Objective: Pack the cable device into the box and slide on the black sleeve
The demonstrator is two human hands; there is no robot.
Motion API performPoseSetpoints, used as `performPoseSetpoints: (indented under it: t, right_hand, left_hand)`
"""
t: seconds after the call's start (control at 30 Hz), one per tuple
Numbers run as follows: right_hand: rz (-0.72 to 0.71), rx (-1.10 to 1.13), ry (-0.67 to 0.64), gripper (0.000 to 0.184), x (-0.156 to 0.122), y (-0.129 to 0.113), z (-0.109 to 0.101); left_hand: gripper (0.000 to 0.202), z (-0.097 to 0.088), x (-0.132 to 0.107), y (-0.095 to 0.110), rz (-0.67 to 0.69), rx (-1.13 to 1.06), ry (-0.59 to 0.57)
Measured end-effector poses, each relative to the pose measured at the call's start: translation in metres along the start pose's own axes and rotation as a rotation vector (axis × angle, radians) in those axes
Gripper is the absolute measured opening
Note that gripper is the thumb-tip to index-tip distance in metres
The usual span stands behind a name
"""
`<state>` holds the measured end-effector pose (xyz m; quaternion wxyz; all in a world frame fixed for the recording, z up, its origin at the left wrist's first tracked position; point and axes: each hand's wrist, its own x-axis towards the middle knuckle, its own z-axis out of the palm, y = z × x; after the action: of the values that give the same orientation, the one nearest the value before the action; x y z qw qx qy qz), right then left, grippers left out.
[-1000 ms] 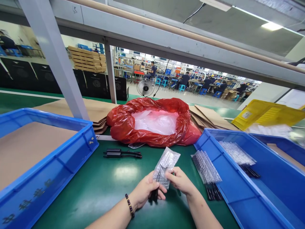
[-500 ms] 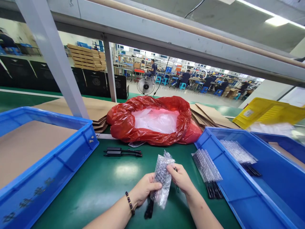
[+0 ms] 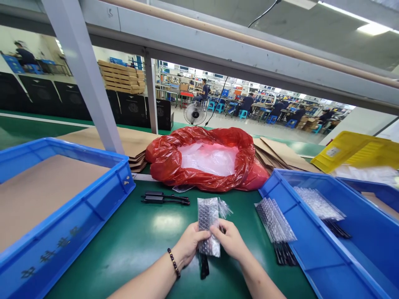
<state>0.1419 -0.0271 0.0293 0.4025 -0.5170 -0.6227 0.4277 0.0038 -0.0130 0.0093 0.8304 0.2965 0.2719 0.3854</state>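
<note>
Between both hands is a bubble-wrap bag (image 3: 208,214), held nearly upright over the green bench, with black cable ends (image 3: 204,266) sticking out below it. My left hand (image 3: 190,244) grips its left edge, thumb across the front. My right hand (image 3: 230,238) pinches its right side, thumb pressed on the bubbles; the fingers behind the bag are hidden. A clear plastic flap (image 3: 225,207) juts from the bag's upper right. Farther back on the bench lie two black box-shaped modules with cables (image 3: 162,198). To the right, several bubble-wrapped pieces (image 3: 276,220) lean against a blue bin.
A red plastic bag (image 3: 199,180) filled with clear bags stands at the back centre. A blue bin (image 3: 102,199) lined with cardboard is on the left. The right blue bin (image 3: 311,245) holds more wrapped pieces. Brown cardboard sheets (image 3: 280,155) and a metal post (image 3: 90,83) stand beyond.
The bubble-wrap bag has turned from tilted to nearly upright and faces me flatter. My right hand has slid lower on it, close to my left thumb. The view has shifted slightly left.
</note>
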Motion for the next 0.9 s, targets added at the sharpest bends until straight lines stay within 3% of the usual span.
performPoseSetpoints:
  t: [0.13,0.27,0.4,0.5,0.57,0.73,0.9]
  right_hand:
    - [-0.100,-0.222,0.047,0.035,-0.005,-0.007,0.000]
    - [-0.097,-0.526,0.057,0.032,-0.014,-0.026,-0.038]
    - [0.190,-0.962,0.072,0.027,-0.012,-0.030,-0.097]
    - [0.508,-1.218,0.046,0.025,-0.002,-0.014,-0.130]
    - [0.643,-1.278,0.053,0.028,0.003,0.000,-0.143]
    - [0.735,-1.315,0.083,0.031,0.005,0.016,-0.156]
    - [0.680,-1.390,0.120,0.029,0.006,-0.005,-0.149]
  left_hand:
    - [0.031,-0.001,0.000,0.000,-0.002,0.020,-0.086]
    - [0.031,-0.004,-0.002,-0.001,-0.076,0.082,-0.104]
    - [0.030,-0.006,-0.002,0.001,-0.102,0.147,-0.065]
    - [0.030,-0.007,0.000,0.001,-0.117,0.174,-0.073]
    - [0.029,-0.008,0.000,0.000,-0.125,0.181,-0.079]
    - [0.029,-0.007,0.000,0.000,-0.134,0.188,-0.084]
    - [0.028,-0.005,-0.001,0.000,-0.144,0.202,-0.094]
